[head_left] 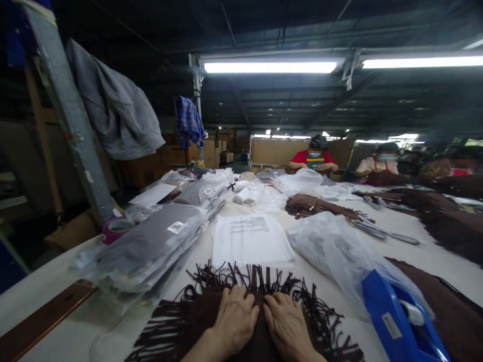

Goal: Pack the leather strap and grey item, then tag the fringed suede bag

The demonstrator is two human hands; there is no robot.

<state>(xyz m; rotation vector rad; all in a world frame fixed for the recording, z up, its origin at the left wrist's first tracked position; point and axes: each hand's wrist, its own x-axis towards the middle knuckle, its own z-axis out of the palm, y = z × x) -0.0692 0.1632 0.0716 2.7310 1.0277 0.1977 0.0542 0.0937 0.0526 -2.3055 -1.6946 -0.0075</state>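
Observation:
A dark brown fringed cloth [260,347] lies on the table right in front of me, its long fringe strands fanning out at the far edge and both sides. My left hand [234,319] rests palm down on the cloth, its fingers pointing at the far fringe. Beside it, a small gap away, my right hand [287,322] also lies on the brown fabric with fingers stretched forward. Both thumbs point inward. Just beyond the fringe is a stack of white printed sheets or bags [251,239].
Bagged grey garments [151,241] are piled to the left, near purple tape [116,229] and a brown phone-like slab [45,319]. Clear plastic bags [332,246] and a blue tape dispenser [400,317] sit right. Several people work across the table; one wears a red top [300,158].

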